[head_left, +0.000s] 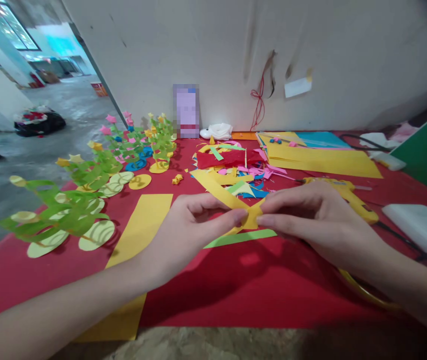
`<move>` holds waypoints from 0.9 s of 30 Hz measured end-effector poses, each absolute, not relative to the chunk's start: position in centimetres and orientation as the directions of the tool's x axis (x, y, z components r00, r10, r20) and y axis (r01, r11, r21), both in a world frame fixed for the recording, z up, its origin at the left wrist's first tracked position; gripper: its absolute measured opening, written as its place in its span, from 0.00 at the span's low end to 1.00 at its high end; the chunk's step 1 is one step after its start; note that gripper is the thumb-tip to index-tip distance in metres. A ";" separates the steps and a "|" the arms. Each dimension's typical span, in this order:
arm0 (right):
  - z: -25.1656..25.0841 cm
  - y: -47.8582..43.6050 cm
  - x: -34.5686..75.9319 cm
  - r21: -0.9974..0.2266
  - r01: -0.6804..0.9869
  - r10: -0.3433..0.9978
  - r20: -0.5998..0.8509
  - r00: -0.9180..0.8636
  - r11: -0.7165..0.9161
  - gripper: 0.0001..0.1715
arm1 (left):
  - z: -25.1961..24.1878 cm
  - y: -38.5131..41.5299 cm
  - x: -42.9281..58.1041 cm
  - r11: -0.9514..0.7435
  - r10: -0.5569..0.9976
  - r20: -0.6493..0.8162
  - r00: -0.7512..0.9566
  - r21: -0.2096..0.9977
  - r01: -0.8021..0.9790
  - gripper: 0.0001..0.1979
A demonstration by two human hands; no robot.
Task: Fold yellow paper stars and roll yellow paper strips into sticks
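A yellow paper strip (219,187) is held between both hands over the red table (213,300), its ends crossing in a small fold. My left hand (202,217) pinches the fold from the left with thumb and forefinger. From the right, my right hand (303,212) grips the other side of the same fold by its fingertips. Just below and behind the fingers lies a light green paper strip (241,239). Beneath my left forearm stretches a wide yellow paper sheet (142,220). Behind my right hand rests a yellow glue gun (352,197).
Green paper plants (74,205) with star and round tops line the left side. Paper scraps (232,160) pile up at the back centre. Yellow and blue sheets (322,160) lie back right. A phone (186,110) leans on the wall; a white box (419,230) sits at right.
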State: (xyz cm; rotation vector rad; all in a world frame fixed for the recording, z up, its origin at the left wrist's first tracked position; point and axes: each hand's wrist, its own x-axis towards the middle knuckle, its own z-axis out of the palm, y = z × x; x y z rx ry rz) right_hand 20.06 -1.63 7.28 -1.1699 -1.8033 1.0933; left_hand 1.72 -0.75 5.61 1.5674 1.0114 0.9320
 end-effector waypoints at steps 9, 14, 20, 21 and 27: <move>7.0 -1.9 19.9 -0.915 0.346 0.947 0.098 -0.305 0.206 0.06 | 5.5 -0.8 1.5 -0.153 0.932 0.087 0.352 0.975 0.163 0.05; 7.2 -1.8 19.5 -0.864 0.392 0.927 0.192 -0.322 0.315 0.03 | 5.4 -0.6 1.5 -0.134 0.939 0.088 0.332 0.984 0.120 0.03; 7.4 -1.9 19.4 -0.804 0.446 0.901 0.240 -0.361 0.393 0.04 | 5.4 -0.6 1.6 -0.147 0.943 0.102 0.316 0.981 0.124 0.02; 7.4 -1.9 19.4 -0.799 0.453 0.898 0.236 -0.371 0.396 0.05 | 5.4 -0.6 1.5 -0.149 0.942 0.101 0.321 0.981 0.126 0.02; 7.4 -1.9 19.4 -0.824 0.441 0.902 0.177 -0.394 0.355 0.08 | 5.5 -0.6 1.5 -0.168 0.941 0.111 0.319 0.973 0.157 0.03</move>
